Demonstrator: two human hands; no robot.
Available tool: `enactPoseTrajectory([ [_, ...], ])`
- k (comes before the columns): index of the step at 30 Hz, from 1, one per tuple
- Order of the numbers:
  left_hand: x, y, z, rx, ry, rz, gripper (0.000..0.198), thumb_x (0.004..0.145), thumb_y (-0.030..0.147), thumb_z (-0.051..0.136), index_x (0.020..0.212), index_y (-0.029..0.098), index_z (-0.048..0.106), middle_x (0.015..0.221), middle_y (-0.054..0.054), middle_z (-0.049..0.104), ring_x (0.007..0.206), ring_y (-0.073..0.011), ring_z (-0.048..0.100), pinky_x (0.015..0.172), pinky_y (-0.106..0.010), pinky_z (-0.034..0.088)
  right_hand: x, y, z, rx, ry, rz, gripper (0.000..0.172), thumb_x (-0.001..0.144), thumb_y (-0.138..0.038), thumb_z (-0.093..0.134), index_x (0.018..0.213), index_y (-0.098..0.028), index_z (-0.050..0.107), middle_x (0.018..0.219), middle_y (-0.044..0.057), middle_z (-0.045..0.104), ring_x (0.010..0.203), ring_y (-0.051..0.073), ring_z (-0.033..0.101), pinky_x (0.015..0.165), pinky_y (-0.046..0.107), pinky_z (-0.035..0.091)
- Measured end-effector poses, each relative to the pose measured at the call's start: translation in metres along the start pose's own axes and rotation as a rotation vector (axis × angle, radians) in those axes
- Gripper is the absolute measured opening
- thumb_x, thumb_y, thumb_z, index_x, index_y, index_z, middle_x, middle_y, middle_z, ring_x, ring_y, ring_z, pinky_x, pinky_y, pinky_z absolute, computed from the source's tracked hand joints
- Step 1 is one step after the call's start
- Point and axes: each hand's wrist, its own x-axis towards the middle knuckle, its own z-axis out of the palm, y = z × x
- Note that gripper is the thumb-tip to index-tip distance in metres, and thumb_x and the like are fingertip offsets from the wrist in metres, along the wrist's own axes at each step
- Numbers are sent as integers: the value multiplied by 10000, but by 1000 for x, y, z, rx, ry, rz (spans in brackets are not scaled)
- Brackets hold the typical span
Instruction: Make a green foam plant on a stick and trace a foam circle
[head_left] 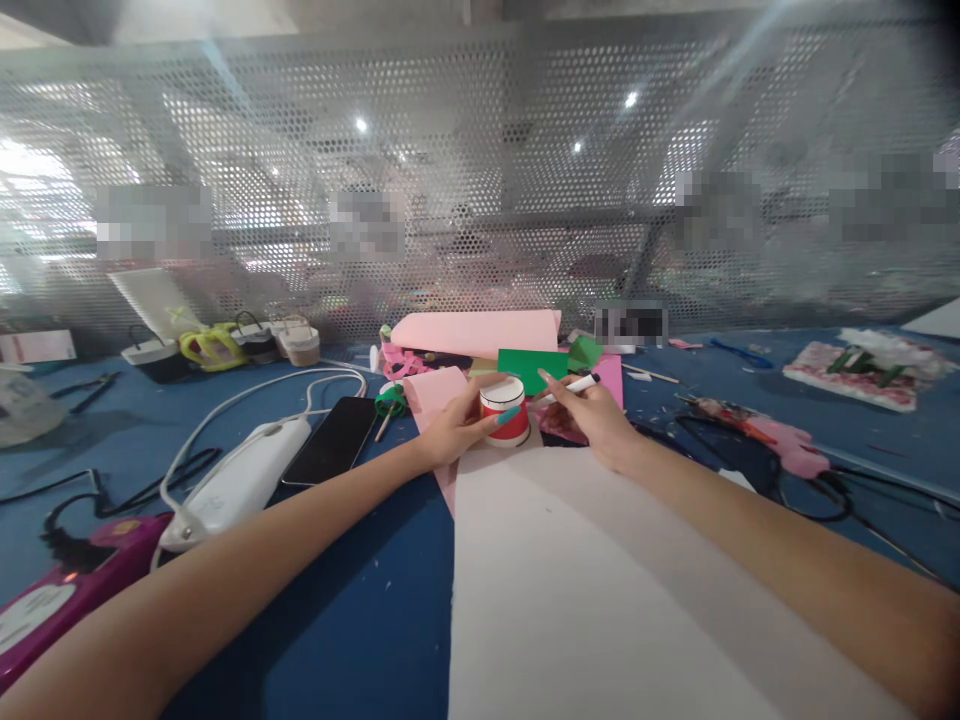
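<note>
A red and white cup-like roll (505, 412) stands at the far end of a large white sheet (600, 580). Around its left side and front are the fingers of my left hand (461, 422), with a teal thumbnail against the red part. Just to the right, my right hand (594, 420) is closed on a white marker (566, 390) with a dark end, whose other end points toward the roll. Green paper (531, 368) and pink paper (435, 390) lie behind and beside the hands.
On the left are a black phone (334, 440), a white power bank (240, 480) with a cable, and a purple power strip (82, 590). A pink glue gun (787, 445) with cords lies right. Behind stands a perforated metal screen (465, 180).
</note>
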Motion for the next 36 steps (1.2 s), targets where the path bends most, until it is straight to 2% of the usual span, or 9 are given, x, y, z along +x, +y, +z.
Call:
enactPoseTrajectory([
  [9,0,0,-1,14,-2,-16,548,833,371,602,1325,242,397,1354,-106,502,1225,-256,504,1029,-423,399,0,-2,-1,-2,-18,56,233,837,-359,648,687,-185,609,500,4,642,421,106,589,383,165,461],
  [19,1,2,0,-5,2,-11,532,830,366,610,1311,244,415,1380,-115,471,1244,-252,483,1060,-425,367,-1,-3,0,4,27,15,299,782,-417,667,610,-195,565,433,-13,588,356,121,545,346,210,442],
  [24,0,4,1,-16,8,-32,546,827,374,614,1317,239,414,1381,-121,475,1243,-255,488,1056,-425,371,0,0,0,-23,84,-27,305,729,-439,690,598,-196,564,402,-21,562,311,114,501,302,205,391],
  [30,1,6,2,-40,11,-34,566,811,398,632,1305,223,420,1383,-136,471,1240,-268,486,1048,-429,374,-3,-1,0,-63,152,-50,287,715,-412,680,598,-182,555,389,-32,539,277,89,459,275,180,355],
  [36,1,4,1,-51,1,-33,563,814,385,631,1310,231,414,1374,-127,477,1229,-261,494,1054,-430,371,-6,-3,1,-102,159,-96,258,697,-346,666,564,-190,510,369,-30,536,268,88,450,271,174,337],
])
